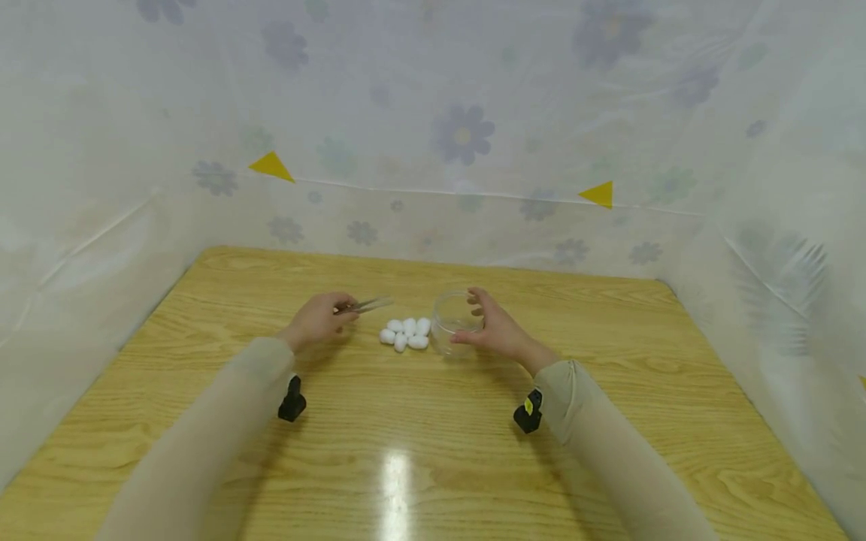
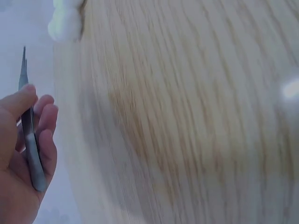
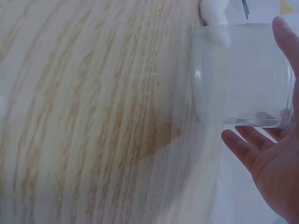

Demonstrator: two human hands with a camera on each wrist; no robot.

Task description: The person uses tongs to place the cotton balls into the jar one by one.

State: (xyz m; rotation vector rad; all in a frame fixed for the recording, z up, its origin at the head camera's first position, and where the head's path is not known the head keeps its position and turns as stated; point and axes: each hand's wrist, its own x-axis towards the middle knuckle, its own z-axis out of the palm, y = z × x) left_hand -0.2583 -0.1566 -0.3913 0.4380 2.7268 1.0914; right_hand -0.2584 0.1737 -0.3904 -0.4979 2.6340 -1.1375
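Observation:
My left hand point(image 1: 323, 321) holds metal tweezers point(image 2: 28, 126) between thumb and fingers, their tips pointing right, above the table. The tweezer tips look slightly apart. Several white cotton balls point(image 1: 409, 327) lie in a cluster on the table, right of that hand. Just right of them stands a clear, lidless jar point(image 3: 240, 74), upright, with nothing visible inside. My right hand point(image 1: 499, 329) is curved round the jar's right side, the thumb along the near side and the fingers at the far side. In the right wrist view the lowest finger stands off the wall.
The wooden table point(image 1: 440, 451) has a rounded far left corner. Pale floral sheeting point(image 1: 419, 98) hangs behind it and at both sides, with two yellow triangles point(image 1: 598, 195) on the back sheet. Black cameras point(image 1: 292, 400) sit at both wrists.

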